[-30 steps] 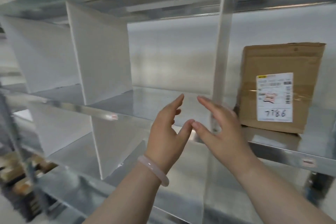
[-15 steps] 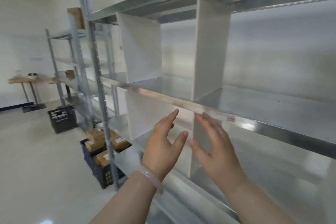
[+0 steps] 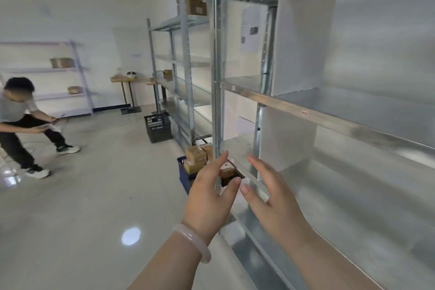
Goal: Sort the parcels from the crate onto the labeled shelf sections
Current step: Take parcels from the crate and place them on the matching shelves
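Operator: Position change since the earlier frame?

Checker: Head has turned left. Blue crate [image 3: 184, 175], then at 9 o'clock of the hands, now lies just beyond them. It stands on the floor against the near post of the shelf [image 3: 353, 107]. Brown parcels [image 3: 195, 156] are stacked in it. Their long axis cannot be told through the blur.

Operator: Bearing from the fingers?

Checker: Parcels sit at 11 o'clock of the left hand [image 3: 209, 195] and 10 o'clock of the right hand [image 3: 275, 202]. Left hand is nearer and partly covers the crate.

Operator: Finger state?

Checker: Both hands spread, fingers straight, holding nothing. Thumb tips nearly meet.

Operator: Next move?

Checker: Judged: reach forward and down, left hand leading. Black crate [image 3: 158, 128] stands farther off at 11 o'clock. Another person [image 3: 16, 113] is at 9 o'clock, well apart.
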{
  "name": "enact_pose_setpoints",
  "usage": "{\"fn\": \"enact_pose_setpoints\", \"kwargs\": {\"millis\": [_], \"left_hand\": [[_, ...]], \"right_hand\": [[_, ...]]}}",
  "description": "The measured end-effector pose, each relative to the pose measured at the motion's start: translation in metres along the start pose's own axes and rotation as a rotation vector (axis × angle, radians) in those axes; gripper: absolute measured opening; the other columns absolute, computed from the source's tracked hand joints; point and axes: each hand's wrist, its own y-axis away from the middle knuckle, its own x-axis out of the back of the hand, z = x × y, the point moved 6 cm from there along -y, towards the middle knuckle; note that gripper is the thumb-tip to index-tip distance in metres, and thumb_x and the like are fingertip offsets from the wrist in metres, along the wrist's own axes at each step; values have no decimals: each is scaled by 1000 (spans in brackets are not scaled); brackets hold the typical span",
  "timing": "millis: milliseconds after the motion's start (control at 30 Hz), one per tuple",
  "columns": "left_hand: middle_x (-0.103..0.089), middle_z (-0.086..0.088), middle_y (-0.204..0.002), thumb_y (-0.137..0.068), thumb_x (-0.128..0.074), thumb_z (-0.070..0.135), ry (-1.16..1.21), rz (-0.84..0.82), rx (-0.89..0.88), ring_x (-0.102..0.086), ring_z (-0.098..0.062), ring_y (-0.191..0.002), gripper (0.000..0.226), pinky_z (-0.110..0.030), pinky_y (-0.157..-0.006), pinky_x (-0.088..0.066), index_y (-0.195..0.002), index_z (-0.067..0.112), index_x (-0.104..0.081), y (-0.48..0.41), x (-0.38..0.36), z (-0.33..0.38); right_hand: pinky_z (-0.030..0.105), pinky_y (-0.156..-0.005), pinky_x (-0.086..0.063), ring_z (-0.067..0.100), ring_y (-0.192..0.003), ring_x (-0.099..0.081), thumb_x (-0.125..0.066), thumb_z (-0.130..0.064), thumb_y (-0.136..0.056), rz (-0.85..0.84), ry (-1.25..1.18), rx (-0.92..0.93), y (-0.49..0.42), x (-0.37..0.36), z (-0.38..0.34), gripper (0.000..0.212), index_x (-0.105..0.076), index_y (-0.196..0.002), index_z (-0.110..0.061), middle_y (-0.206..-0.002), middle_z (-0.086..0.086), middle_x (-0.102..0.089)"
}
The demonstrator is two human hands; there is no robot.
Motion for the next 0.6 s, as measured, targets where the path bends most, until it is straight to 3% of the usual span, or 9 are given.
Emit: {"fn": "enact_pose_setpoints", "kwargs": {"millis": [67, 167, 267, 367, 467, 533, 600], "left_hand": [[-56, 19, -132, -85, -67, 39, -25, 8, 30, -50, -6, -127, 53, -38, -106, -44, -135, 43, -50, -17, 7, -22], [-47, 36, -122, -89, -68, 21, -71, 4, 51, -50, -3, -124, 55, -28, -106, -42, -123, 56, -42, -50, 9, -49], [-49, 35, -119, -90, -66, 20, -118, 15, 75, -51, 6, -117, 54, -9, -96, -39, -121, 59, -43, -95, 11, -75], [-51, 29, -117, -91, -67, 24, -145, 49, 117, -50, 13, -111, 50, 1, -87, -35, -122, 56, -44, -140, 16, -96], [-50, 33, -113, -91, -66, 27, -175, 95, 135, -47, 14, -112, 49, 1, -87, -34, -118, 60, -42, -182, 23, -121], [-50, 36, -110, -91, -65, 28, -184, 109, 155, -47, 14, -111, 52, 1, -87, -35, -109, 71, -42, -206, 28, -140], [-50, 39, -108, -92, -64, 29, -187, 106, 176, -48, 14, -110, 59, 0, -88, -35, -101, 82, -39, -227, 34, -164]], "right_hand": [[12, -110, -25, -14, -133, -30, -62, -33, -92, -40, -29, -9, -23, -26, 13, 52, -36, -131, -56, -141, -32, -38], [20, -112, -28, -12, -133, -32, -61, -35, -92, -76, -108, -33, -59, -58, 37, 52, -37, -134, -54, -140, -33, -40], [16, -105, -35, -10, -125, -42, -60, -37, -91, -110, -183, -70, -107, -83, 61, 49, -37, -128, -60, -131, -33, -48], [3, -91, -35, -15, -126, -38, -56, -43, -92, -204, -246, -77, -157, -108, 80, 47, -33, -123, -69, -127, -49, -38], [20, -107, -35, -9, -132, -35, -51, -57, -88, -240, -295, -79, -204, -136, 101, 45, -34, -128, -67, -137, -41, -37], [33, -109, -40, -4, -130, -42, -54, -61, -87, -250, -344, -107, -230, -159, 116, 47, -37, -131, -64, -140, -31, -43], [32, -107, -41, -4, -128, -45, -53, -67, -83, -275, -357, -130, -251, -185, 129, 52, -37, -132, -63, -139, -27, -46]]}}
